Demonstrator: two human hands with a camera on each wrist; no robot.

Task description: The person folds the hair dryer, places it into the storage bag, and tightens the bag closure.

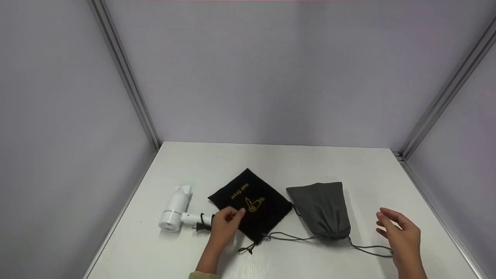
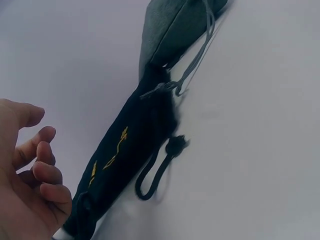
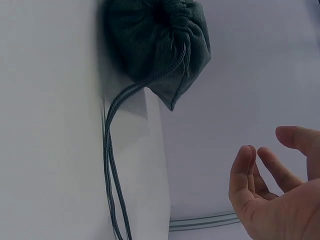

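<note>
A black drawstring pouch point(image 1: 252, 205) with gold print lies flat on the white table point(image 1: 271, 162); it also shows in the left wrist view as the black pouch point(image 2: 125, 165). My left hand point(image 1: 228, 221) hovers at its near left edge, fingers loosely curled, holding nothing. A white hair dryer point(image 1: 175, 209) lies to the left, its black cord by my left hand. A grey drawstring bag point(image 1: 323, 209) lies to the right, cords trailing. My right hand point(image 1: 399, 230) floats open beside the grey bag point(image 3: 160, 45), apart from it.
Grey partition walls with metal corner posts point(image 1: 128, 77) close in the table on three sides. The grey bag's cords point(image 1: 368, 250) trail toward the front right edge. Bare tabletop lies behind the bags.
</note>
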